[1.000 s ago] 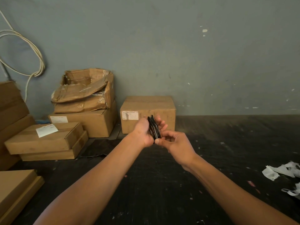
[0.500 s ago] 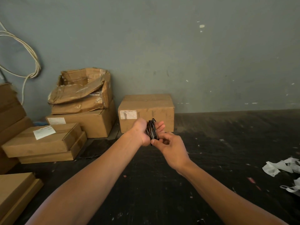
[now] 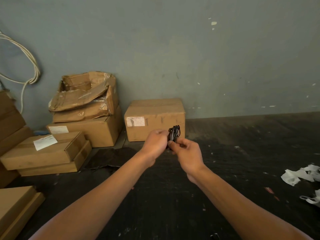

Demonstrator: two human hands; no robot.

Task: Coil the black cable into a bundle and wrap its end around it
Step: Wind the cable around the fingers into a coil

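The black cable (image 3: 174,133) is a small upright bundle of tight loops, held in the air above the dark floor in front of a closed cardboard box. My left hand (image 3: 156,142) grips the bundle from its left side, fingers wrapped round it. My right hand (image 3: 187,154) pinches the bundle's lower part between thumb and fingers, from the right and slightly nearer me. The lower half of the bundle and the cable's end are hidden by my fingers.
A closed cardboard box (image 3: 154,116) stands just behind my hands. More boxes (image 3: 45,153) are stacked at the left, one torn open (image 3: 84,97). White cord (image 3: 29,66) hangs on the grey wall. Crumpled white paper scraps (image 3: 301,175) lie on the floor at the right.
Both hands stayed together on the bundle. My left fingers have closed more tightly round the bundle, and my right hand has shifted a little at its lower part.
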